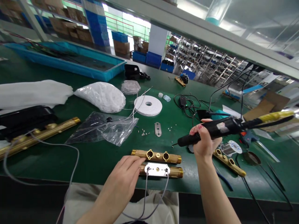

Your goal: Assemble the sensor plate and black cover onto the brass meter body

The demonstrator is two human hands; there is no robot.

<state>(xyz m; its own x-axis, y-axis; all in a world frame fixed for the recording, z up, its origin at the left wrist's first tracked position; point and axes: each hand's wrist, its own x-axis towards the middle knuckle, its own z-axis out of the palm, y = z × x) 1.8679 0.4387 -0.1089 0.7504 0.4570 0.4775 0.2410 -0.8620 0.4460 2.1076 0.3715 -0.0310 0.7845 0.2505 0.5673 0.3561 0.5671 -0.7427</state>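
Left hand (126, 174) lay flat with fingers together on the near brass manifold (174, 172), pinning it at the bench's front edge, while the right hand (204, 141) was wrapped tight around the electric screwdriver (210, 132), tip hovering above the metal plate (157, 169).

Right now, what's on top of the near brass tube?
A silver plate lies on the near brass tube, with two grey wires running from its ends toward the person. The left hand rests on the tube's left end and hides it.
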